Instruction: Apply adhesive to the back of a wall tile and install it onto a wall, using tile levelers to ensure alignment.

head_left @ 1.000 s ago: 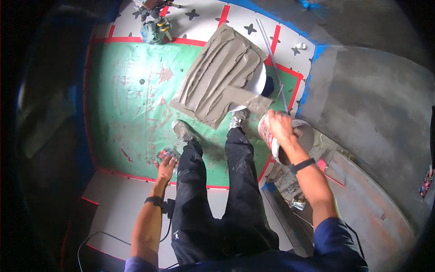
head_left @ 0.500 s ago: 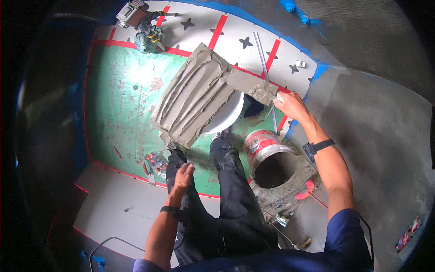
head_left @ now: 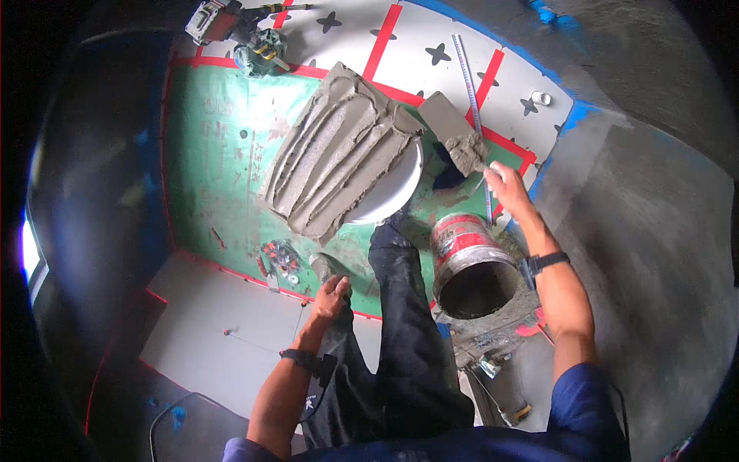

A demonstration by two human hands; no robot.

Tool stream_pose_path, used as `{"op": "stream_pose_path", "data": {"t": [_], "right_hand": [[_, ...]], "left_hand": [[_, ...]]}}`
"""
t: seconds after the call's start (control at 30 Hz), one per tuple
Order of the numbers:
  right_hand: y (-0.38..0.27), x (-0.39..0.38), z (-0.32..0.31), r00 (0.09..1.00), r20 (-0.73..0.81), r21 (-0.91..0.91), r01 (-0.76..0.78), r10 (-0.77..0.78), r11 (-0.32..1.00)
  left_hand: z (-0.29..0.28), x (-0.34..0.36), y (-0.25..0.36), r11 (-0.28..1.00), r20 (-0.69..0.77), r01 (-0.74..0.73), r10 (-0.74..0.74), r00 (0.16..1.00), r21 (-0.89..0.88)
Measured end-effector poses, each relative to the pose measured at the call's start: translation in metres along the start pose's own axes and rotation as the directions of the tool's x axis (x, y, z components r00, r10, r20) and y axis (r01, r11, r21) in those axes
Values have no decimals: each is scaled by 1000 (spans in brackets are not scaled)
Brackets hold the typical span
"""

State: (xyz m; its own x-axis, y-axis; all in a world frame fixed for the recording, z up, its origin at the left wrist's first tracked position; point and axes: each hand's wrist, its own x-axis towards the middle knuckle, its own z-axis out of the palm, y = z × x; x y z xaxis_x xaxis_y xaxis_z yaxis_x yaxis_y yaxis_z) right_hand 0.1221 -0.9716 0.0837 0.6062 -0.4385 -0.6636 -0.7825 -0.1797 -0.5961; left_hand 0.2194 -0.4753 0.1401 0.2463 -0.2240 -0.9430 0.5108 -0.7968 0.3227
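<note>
My right hand (head_left: 508,189) is closed round the handle of a flat trowel (head_left: 441,114). A lump of grey mortar (head_left: 467,152) clings to the blade near the handle. Just left of the blade, a rectangular slab (head_left: 339,150) lies tilted across a white round support (head_left: 396,189). Wet mortar in long, uneven ridges covers its upper face. The trowel is apart from the slab. My left hand (head_left: 331,299), its fingers loosely curled in, hangs in front of my leg with nothing visible in it.
A red and white bucket (head_left: 462,239) stands right of my legs, mortar-smeared inside. Green sheeting (head_left: 208,162) edged with red tape covers the floor. Beyond lie a cordless power tool (head_left: 231,27), a long ruler (head_left: 468,77) and a white cup-like piece (head_left: 541,98). A bag of small parts (head_left: 281,258) sits left.
The trowel has come off the slab's right edge and swung right, its blade now angled away. My view has shifted slightly. The left hand stays low by my leg.
</note>
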Motion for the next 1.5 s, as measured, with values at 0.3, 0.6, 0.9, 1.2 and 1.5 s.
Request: {"op": "stream_pose_path", "data": {"t": [0.3, 0.6, 0.9, 1.2, 1.5], "right_hand": [[32, -61, 42, 993, -64, -185, 84, -97, 979], [-6, -102, 81, 995, 63, -120, 89, -82, 989], [-20, -192, 174, 999, 42, -224, 23, -13, 974], [-211, -173, 231, 927, 251, -572, 375, -279, 729], [-259, -81, 333, 887, 393, -695, 460, -244, 553]], "left_hand": [[1, 11, -6, 998, -37, -53, 55, 998, 46], [-28, 8, -38, 998, -59, -61, 62, 996, 7], [-63, 15, -79, 995, -10, -93, 93, 996, 27], [-134, 0, -161, 994, -1, -113, 113, 994, -5], [-236, -14, -244, 955, -142, -121, 84, 986, -270]]}}
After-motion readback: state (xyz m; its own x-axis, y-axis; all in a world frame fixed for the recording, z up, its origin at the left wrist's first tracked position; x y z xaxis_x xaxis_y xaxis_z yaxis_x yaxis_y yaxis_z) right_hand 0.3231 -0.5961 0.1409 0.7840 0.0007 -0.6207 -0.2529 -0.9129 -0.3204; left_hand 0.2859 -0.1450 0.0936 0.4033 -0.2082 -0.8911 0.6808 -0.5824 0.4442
